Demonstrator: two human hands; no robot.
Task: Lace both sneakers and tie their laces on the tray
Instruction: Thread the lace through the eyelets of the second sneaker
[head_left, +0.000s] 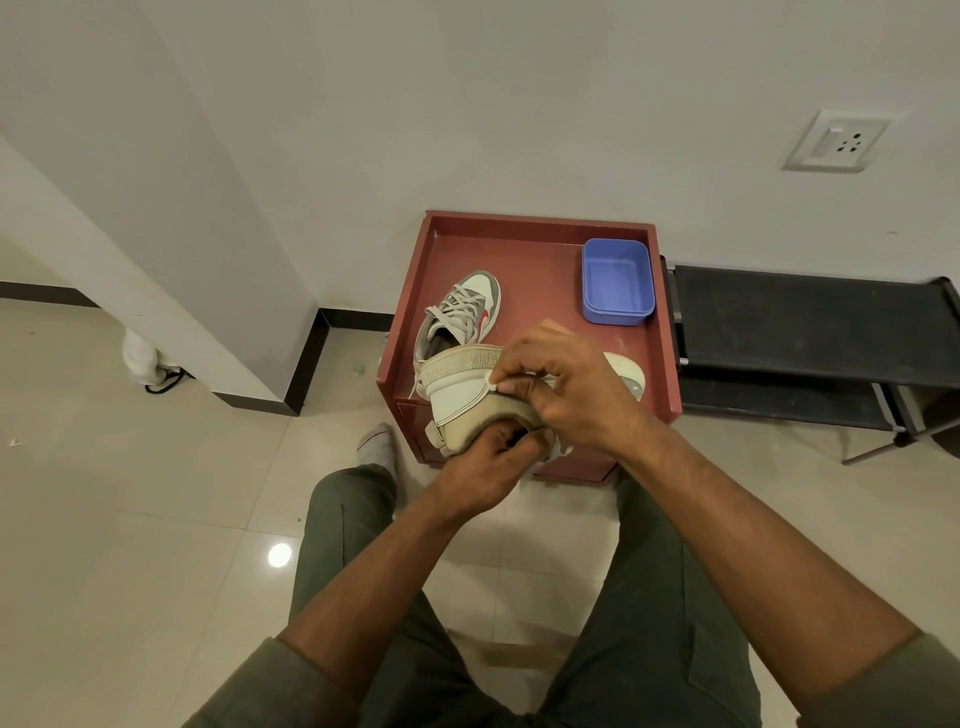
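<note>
From my seat, the laced sneaker (460, 317) lies on the red tray (540, 270) at about ten o'clock from my hands, toe toward twelve, a red swoosh-like mark on its side; no readable writing. My left hand (485, 465) grips the second sneaker (457, 387) from below at its collar, fingers curled. That shoe is tipped on its side over the tray's near edge, long axis running nine to three. My right hand (566, 384) is nearer the eyelets, pinching a white lace tip (493, 385). Blue box (616, 283) sits at one o'clock.
</note>
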